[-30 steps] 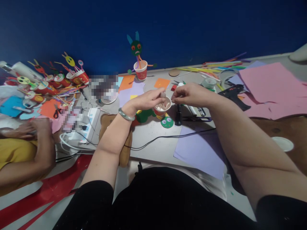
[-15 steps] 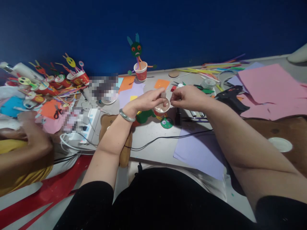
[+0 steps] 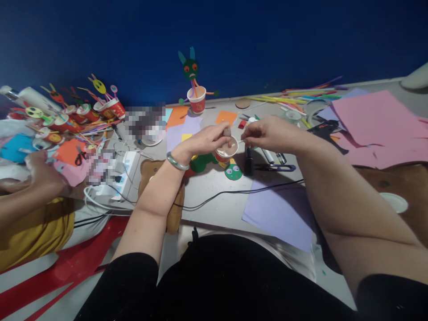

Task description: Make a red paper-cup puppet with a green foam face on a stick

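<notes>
My left hand [image 3: 211, 138] is closed round the near rim of a red-and-white paper cup [image 3: 224, 159], with a fingertip reaching inside. A green paper face [image 3: 233, 172] with purple eyes hangs at the cup's near side, just above the table. To the right of the cup, my right hand [image 3: 260, 133] is closed in a pinch. Something thin and pale shows at its fingertips, too small to name. Beneath that hand stands a small black bottle [image 3: 248, 164], with scissors [image 3: 276, 167] lying beside it.
Behind stands a finished-looking cup puppet [image 3: 197, 104]. Several more cups [image 3: 115, 108] crowd the left, near a co-worker's arm [image 3: 36, 185] and a power strip [image 3: 127, 174]. A black cable [image 3: 214, 196] crosses the front. At right lie a glue gun [image 3: 324, 129] and pink paper [image 3: 377, 118].
My right hand has shifted slightly right, away from the cup, uncovering more of the scissors. My left hand stays on the cup. The co-worker's arm at left has moved.
</notes>
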### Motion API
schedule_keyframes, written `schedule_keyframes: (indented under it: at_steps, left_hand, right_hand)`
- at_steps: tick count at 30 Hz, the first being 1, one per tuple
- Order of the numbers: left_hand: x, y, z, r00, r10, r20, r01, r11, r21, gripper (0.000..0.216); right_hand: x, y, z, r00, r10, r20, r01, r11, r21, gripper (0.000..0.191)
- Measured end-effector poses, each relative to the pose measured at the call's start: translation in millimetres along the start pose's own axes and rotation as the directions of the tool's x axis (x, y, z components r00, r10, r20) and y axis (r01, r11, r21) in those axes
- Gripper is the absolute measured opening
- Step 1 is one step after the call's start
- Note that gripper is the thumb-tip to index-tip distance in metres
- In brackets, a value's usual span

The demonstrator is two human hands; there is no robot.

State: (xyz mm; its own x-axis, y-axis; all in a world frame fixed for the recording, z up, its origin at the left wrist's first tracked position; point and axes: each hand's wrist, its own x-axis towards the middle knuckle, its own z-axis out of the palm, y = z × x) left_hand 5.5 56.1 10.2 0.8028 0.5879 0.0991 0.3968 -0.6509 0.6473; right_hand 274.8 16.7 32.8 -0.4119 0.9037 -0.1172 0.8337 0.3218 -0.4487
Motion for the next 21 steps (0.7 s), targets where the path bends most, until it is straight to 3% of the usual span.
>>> schedule_keyframes:
  at_steps: [9,14,21]
  left_hand:
    - [-1,4,2,1.0,-0.002,-0.017,0.001,1.0,-0.02,0.009]
    - [0,2,2,1.0,-0.001,-0.024,0.002,1.0,0.017,0.008]
    - [1,-8,1,1.0,0.027,-0.006,-0.027,0.999,0.035,0.014]
  right_hand:
    - [-8,-37,0,0.998,0.065,-0.019,-0.067,0.954,-0.291,0.035]
    - [-12,-51,1,0.999,0.038,0.004,-0.032,0.899,-0.436,0.038]
    - [-7,-42,5,1.0,-0.024,0.013,0.026,0.954,-0.3,0.037]
